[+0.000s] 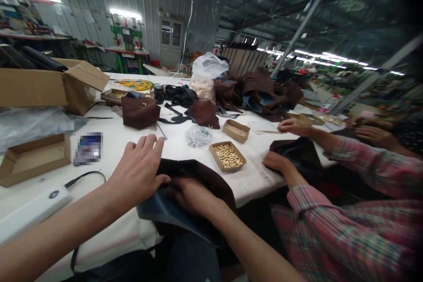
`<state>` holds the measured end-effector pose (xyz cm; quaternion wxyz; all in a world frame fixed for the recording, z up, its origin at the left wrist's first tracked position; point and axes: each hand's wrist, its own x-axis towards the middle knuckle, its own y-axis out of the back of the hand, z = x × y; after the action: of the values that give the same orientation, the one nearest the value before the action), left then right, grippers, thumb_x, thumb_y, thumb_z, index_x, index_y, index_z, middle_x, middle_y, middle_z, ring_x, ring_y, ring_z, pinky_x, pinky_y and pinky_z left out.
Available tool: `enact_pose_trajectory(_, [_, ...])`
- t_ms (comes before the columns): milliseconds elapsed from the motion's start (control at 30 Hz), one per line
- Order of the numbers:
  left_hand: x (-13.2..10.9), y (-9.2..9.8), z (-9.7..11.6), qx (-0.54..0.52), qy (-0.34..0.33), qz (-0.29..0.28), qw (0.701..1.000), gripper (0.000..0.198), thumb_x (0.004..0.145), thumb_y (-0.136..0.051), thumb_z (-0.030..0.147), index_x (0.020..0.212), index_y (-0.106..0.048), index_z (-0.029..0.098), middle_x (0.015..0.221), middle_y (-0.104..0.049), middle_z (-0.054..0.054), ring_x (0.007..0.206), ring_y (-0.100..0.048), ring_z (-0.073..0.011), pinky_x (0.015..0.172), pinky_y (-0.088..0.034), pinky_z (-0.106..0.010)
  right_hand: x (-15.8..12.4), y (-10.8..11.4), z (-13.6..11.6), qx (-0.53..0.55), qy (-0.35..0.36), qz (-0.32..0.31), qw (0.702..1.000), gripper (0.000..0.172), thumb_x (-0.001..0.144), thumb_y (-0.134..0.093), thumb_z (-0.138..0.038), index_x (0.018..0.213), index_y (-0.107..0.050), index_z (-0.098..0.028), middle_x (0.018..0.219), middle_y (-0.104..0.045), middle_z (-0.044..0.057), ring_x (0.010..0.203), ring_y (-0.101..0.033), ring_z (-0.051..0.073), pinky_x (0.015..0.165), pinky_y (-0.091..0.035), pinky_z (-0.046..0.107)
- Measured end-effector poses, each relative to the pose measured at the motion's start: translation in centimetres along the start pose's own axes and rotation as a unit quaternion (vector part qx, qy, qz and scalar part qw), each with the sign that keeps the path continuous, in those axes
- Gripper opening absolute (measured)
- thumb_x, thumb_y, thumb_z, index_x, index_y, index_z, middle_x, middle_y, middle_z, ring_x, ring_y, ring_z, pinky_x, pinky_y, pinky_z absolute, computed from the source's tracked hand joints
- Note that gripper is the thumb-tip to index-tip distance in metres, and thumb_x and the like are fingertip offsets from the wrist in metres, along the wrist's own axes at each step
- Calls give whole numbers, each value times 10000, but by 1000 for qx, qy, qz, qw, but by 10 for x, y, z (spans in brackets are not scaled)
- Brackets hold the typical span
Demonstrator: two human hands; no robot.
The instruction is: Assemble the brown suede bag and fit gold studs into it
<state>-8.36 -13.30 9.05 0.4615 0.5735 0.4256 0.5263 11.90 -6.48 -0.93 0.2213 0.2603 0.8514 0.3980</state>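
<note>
A dark brown leather-like piece with a bluish underside [211,176] lies bent over the table edge in front of me. My right hand [194,196] reaches into its fold and grips it, the fingertips partly hidden. My left hand [140,163] is at the piece's left edge, fingers stretched out and thumb apart, touching or close to the edge. Beyond it, a thin metal tool [161,130] rests on the white table. A small cardboard box of gold-coloured metal bits [228,156] stands right of the piece, near a clear bag of small silvery parts [197,136].
On the right, a co-worker's hands [279,161] handle another dark piece. Brown pieces [140,112] and a large brown pile [261,88] lie farther back. An open carton [33,88], a shallow box [36,156] and a white power strip [36,211] occupy the left.
</note>
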Motion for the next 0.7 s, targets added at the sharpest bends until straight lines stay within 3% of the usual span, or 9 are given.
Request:
enact_pose_trajectory(67, [5, -7, -9, -58, 39, -69, 995, 937, 969, -796, 604, 1637, -457, 42, 1498, -625, -318, 1350, -641, -492, 1096, -547, -581, -3, -5, -2, -27, 7, 2, 1000, 307, 1079, -611, -336, 1329, -772, -260, 1292, -823, 108, 1102, -784, 288, 889, -542, 332])
enact_pose_trajectory(167, [14, -20, -27, -159, 34, -241, 957, 523, 977, -727, 554, 1299, -749, 142, 1235, -793, -204, 1127, -772, -381, 959, -597, -433, -7, -11, -8, -61, -1, 13, 998, 308, 1097, -579, -345, 1340, -744, -250, 1304, -811, 131, 1076, -782, 289, 860, -532, 337])
enact_pose_trajectory(233, [18, -26, -33, -169, 10, -295, 941, 288, 909, -761, 442, 1056, -810, 199, 1069, -831, -128, 1003, -802, -323, 846, -596, -361, -10, -14, -11, -71, -13, 7, 997, 283, 1106, -586, -393, 1283, -747, -243, 1254, -821, 136, 1059, -784, 296, 842, -529, 340])
enact_pose_trajectory(300, [20, -29, -32, -146, 7, -308, 940, 248, 827, -809, 397, 972, -821, 197, 994, -835, -131, 937, -812, -333, 768, -595, -355, -12, -17, -12, -77, -18, -6, 997, 265, 1112, -574, -393, 1264, -739, -252, 1172, -836, 130, 1006, -794, 298, 792, -517, 341])
enact_pose_trajectory(433, [26, -32, -16, -63, 27, -320, 945, 429, 730, -880, 382, 1038, -836, 87, 1035, -811, -293, 978, -806, -498, 789, -638, -496, -17, -24, -7, -109, 6, -5, 994, 247, 1104, -536, -301, 1271, -715, -268, 1085, -836, 113, 906, -789, 279, 691, -464, 330])
enact_pose_trajectory(567, [38, -40, -7, -54, 7, -365, 929, 311, 746, -852, 277, 1002, -852, 102, 1016, -821, -269, 971, -816, -471, 786, -666, -472, -20, -26, -4, -155, 31, 9, 987, 236, 1077, -514, -205, 1149, -737, -227, 1065, -819, 117, 875, -774, 268, 671, -448, 318])
enact_pose_trajectory(700, [36, -54, -7, -42, 29, -345, 937, 316, 703, -838, 196, 997, -840, 81, 1033, -807, -306, 998, -809, -496, 837, -677, -507, -23, -24, -3, -132, 59, 32, 989, 219, 1066, -550, -174, 1088, -764, -212, 1071, -830, 111, 931, -780, 266, 790, -538, 313])
